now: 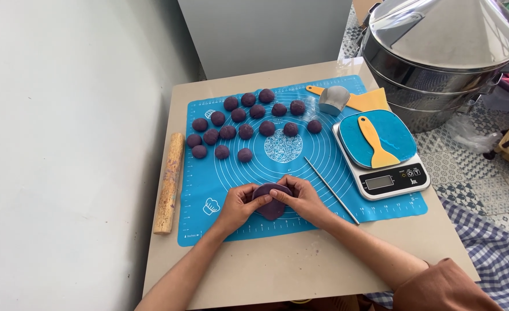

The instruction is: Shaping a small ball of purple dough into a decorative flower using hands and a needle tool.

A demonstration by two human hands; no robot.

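Left hand (pixel 238 203): we see its grip closed on the purple dough disc (pixel 272 201).
Right hand (pixel 302 198): grip pinches the same disc, probably its edge.
Nearby: purple dough balls (pixel 245 131) on the blue mat (pixel 323 158).

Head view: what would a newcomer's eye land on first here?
Both hands, left hand and right hand, pinch a flattened purple dough piece at the near edge of the blue baking mat. Behind them, purple dough balls lie in rows; a large steel steamer looms at the far right.

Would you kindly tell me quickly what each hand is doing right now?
Left hand: closed on the purple dough piece, pinching its left edge.
Right hand: closed on the same purple dough piece, right edge.
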